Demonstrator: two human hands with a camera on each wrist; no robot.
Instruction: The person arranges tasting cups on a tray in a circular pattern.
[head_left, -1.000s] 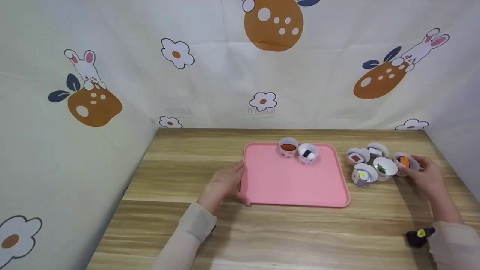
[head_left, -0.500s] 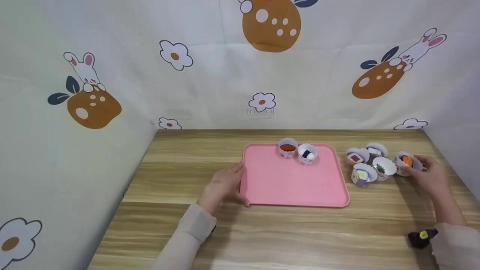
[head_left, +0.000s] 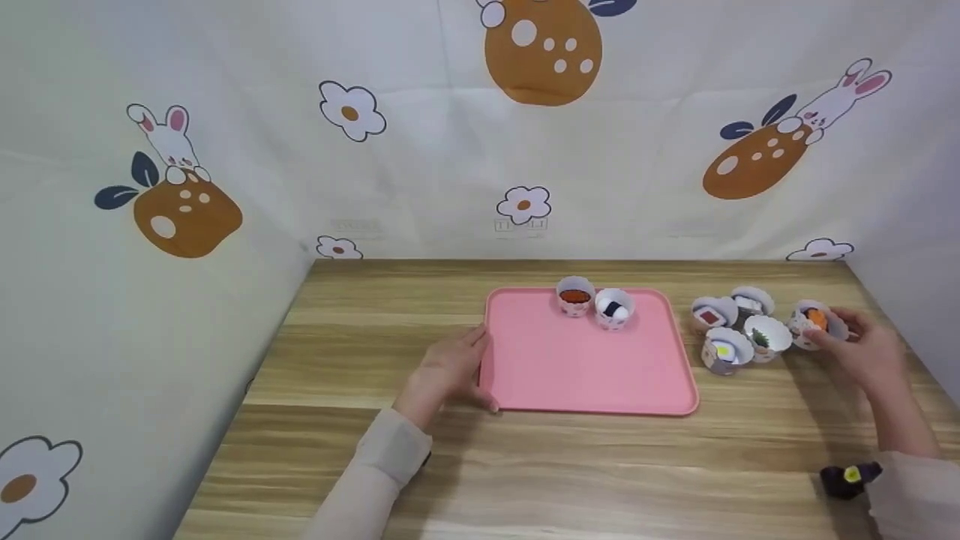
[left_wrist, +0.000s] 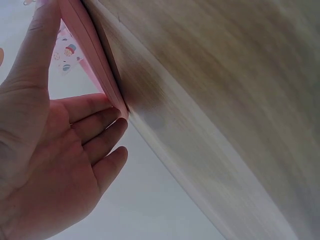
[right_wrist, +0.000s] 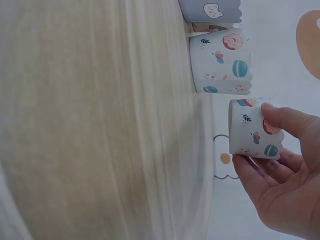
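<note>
My left hand (head_left: 446,371) touches the left edge of a pink tray (head_left: 585,375), thumb at its near corner. In the left wrist view its fingers (left_wrist: 95,127) are spread and nearly straight against the rim. My right hand (head_left: 870,349) holds a patterned paper baking cup (head_left: 799,334) with an orange piece inside. The right wrist view shows this baking cup (right_wrist: 252,132) pinched between thumb and fingers, slightly off the table. Left of it stand several similar cups, one with a green-topped piece (head_left: 760,339) and one with a yellow-topped piece (head_left: 724,351).
Two cups stand at the tray's back edge, one with a reddish-brown filling (head_left: 575,297), one with a white piece banded in black (head_left: 614,309). A small dark object with a yellow patch (head_left: 846,480) lies by the right sleeve. A patterned curtain (head_left: 420,172) hangs behind the table.
The right hand and its cup have shifted slightly to the right, widening the distance from the neighbouring cups. The left hand and the tray stay as they were.
</note>
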